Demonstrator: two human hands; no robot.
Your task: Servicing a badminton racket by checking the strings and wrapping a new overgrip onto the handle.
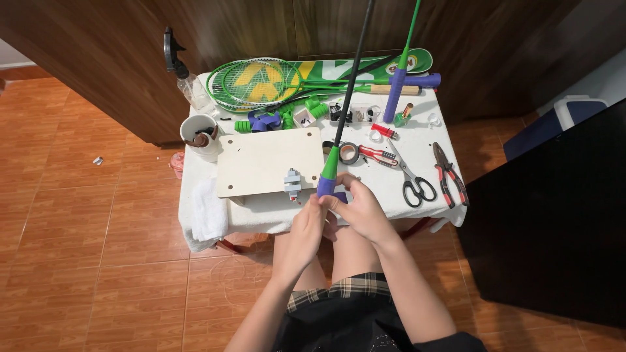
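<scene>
Both hands are clamped together on the racket handle [328,184], left hand [305,228] at 7 o'clock of it, right hand [360,210] at 5, right at the table's [261,215] near edge. Looks like the long shaft [354,72] could swing and knock the scissors [412,176] or pliers [450,173] at 3 o'clock if the grip slips.

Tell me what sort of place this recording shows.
Probably a home corner set up as a small racket-repair bench. A cloth-covered table stands on an orange tiled floor and holds badminton rackets, scissors and pliers. Both hands hold a racket handle.
</scene>
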